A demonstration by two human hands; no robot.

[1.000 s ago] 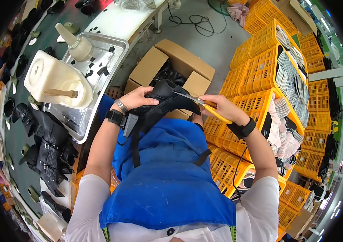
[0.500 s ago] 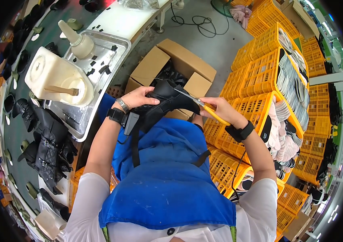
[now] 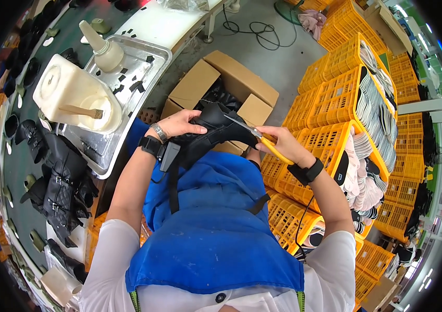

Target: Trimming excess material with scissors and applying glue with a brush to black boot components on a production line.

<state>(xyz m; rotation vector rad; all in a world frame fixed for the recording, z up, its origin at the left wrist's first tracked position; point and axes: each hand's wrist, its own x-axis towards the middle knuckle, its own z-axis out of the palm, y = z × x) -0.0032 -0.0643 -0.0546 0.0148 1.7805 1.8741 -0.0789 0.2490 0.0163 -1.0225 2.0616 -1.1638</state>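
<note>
A black boot [image 3: 218, 133] is held in front of my blue apron, over the open cardboard box. My left hand [image 3: 182, 124] is closed on its left side, the thumb lying on top and the other fingers partly hidden. From the right, my right hand [image 3: 281, 144] grips a yellow-handled tool [image 3: 268, 144] with a slim, pointed metal end. That end lies against the boot's upper surface; whether it is scissors or pliers I cannot tell. Black straps hang from the apron below the boot.
The cardboard box [image 3: 192, 83] on the floor holds black items. At left, a metal tray [image 3: 163, 54] carries a white container [image 3: 54, 86] with a wooden stick and a spouted bottle [image 3: 107, 56]. Black boots [image 3: 60, 192] lie nearby. Yellow crates [image 3: 330, 93] of insole-shaped pieces stand at right.
Both hands keep their hold on the boot and the yellow-handled tool. The right hand and tool handles have shifted very slightly; the surroundings shift a little with the head.
</note>
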